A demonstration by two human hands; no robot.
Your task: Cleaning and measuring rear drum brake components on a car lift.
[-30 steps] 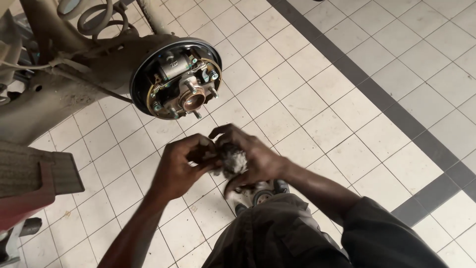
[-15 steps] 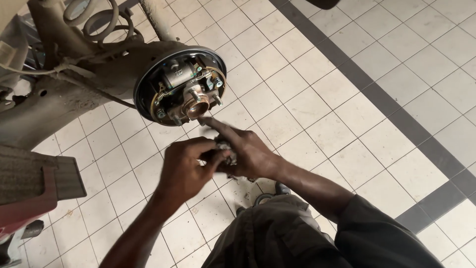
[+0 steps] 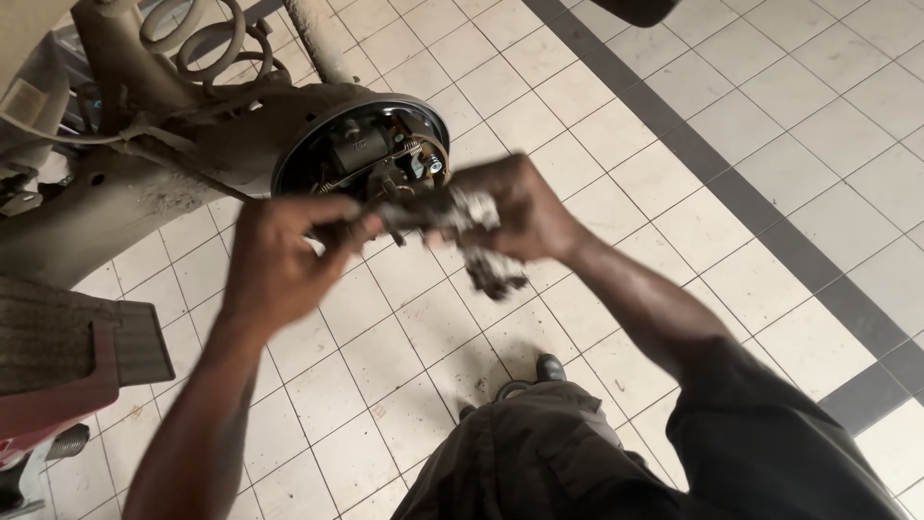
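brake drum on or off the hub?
Off: the brake assembly is exposed, shoes and springs visible on the backing plate.

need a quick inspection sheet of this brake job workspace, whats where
surface: pale tiled floor with a dark grey band of tiles.
job's things: greasy metal part, blurred, held in front of the open brake assembly, whose springs and hub are exposed.
clutter: red block with worn top at left.
hands: left hand and right hand both grip the part.
cables: thin line runs along the axle arm.
surroundings: coil spring above; the person's dark trousers and shoe below.
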